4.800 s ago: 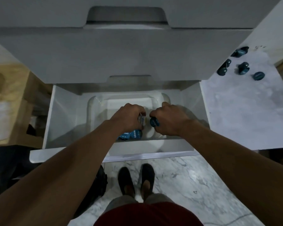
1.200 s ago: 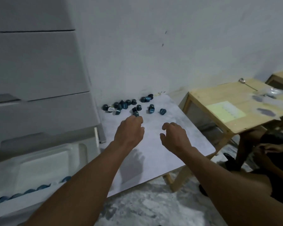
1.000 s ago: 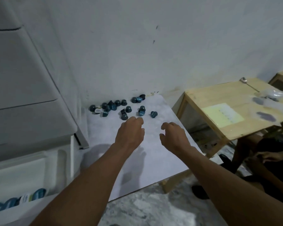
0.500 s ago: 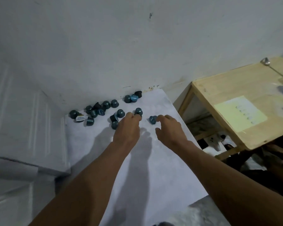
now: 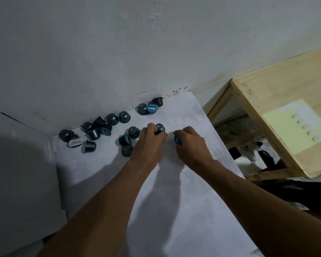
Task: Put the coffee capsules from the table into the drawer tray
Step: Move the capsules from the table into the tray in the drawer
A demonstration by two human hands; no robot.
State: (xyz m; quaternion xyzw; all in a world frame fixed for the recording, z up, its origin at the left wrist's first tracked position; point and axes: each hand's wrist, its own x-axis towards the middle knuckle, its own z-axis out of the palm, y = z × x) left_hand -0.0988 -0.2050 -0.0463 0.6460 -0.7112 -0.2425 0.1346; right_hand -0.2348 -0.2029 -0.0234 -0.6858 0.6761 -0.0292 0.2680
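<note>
Several teal coffee capsules lie scattered along the far edge of the white marble table, by the wall. My left hand has its fingers curled round one capsule near the middle of the scatter. My right hand pinches another capsule just to the right of it. Three more capsules sit at the far right corner of the table. The drawer and its tray are out of view.
A white cabinet side stands to the left of the table. A light wooden table with a pale green sheet stands to the right, with a gap and floor clutter between the two tables.
I turned from the open drawer to the table. Over the last second both hands reached forward to the capsules, and each now grips one.
</note>
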